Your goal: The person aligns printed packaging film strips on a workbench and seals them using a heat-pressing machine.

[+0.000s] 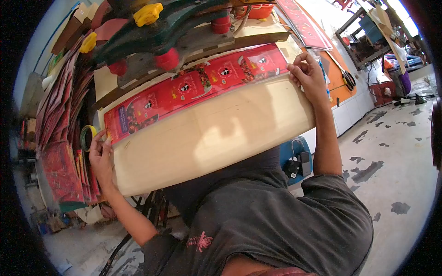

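A long red printed plastic film strip (165, 99) with repeated packet designs lies across the pale wooden board (221, 124). My left hand (101, 158) pinches the strip's left end between thumb and fingers. At the other end, my right hand (311, 78) has thumb and fingers closed on the strip's right corner. The strip looks stretched flat between both hands, its far edge close to the front of a dark green machine (172, 30).
Yellow knobs (148, 14) and red cylinders (166, 60) sit on the machine. Stacked red printed sheets (64, 124) and a yellow tape roll (87, 137) are at left. Black-handled scissors (348, 80) lie on an orange surface (338, 94) at right. A blue stool (294, 154) holds chargers.
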Available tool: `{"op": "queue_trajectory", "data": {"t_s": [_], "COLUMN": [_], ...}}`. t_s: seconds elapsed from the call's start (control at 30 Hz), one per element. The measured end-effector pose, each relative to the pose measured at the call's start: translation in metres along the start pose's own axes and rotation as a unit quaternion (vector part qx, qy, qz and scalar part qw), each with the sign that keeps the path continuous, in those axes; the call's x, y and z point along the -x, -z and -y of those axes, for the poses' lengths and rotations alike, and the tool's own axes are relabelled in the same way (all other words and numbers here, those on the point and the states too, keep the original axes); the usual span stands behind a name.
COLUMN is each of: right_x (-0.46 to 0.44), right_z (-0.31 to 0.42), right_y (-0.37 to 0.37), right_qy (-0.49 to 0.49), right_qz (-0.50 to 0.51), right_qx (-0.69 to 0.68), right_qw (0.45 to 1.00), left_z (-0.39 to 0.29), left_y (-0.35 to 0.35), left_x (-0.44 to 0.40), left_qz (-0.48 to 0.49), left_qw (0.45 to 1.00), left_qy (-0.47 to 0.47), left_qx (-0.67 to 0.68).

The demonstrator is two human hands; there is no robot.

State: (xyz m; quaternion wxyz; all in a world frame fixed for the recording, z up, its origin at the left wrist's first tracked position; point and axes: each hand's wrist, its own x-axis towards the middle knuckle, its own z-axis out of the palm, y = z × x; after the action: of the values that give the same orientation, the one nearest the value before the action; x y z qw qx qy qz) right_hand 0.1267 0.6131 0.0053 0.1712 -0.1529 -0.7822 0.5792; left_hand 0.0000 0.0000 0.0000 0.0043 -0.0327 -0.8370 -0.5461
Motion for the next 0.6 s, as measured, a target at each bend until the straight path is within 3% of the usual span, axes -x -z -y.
{"op": "queue_trajectory", "data": {"t_s": [0.17, 0.6], "right_x": [0.004, 0.009], "right_z": [0.012, 0.015], "right_y": [-0.004, -0.005], "right_qy": [-0.018, -0.041], "right_qz": [-0.022, -0.002], "right_qx": [-0.002, -0.011], "right_qw": [1.000, 0.999], "left_z": [-0.021, -0.015], "left_y": [-0.015, -0.007], "left_x": [0.010, 0.008], "left_qz": [-0.046, -0.039], "left_qw": [0.999, 0.997], "left_qy": [-0.009, -0.004], "left_qx": [0.003, 0.070]}}
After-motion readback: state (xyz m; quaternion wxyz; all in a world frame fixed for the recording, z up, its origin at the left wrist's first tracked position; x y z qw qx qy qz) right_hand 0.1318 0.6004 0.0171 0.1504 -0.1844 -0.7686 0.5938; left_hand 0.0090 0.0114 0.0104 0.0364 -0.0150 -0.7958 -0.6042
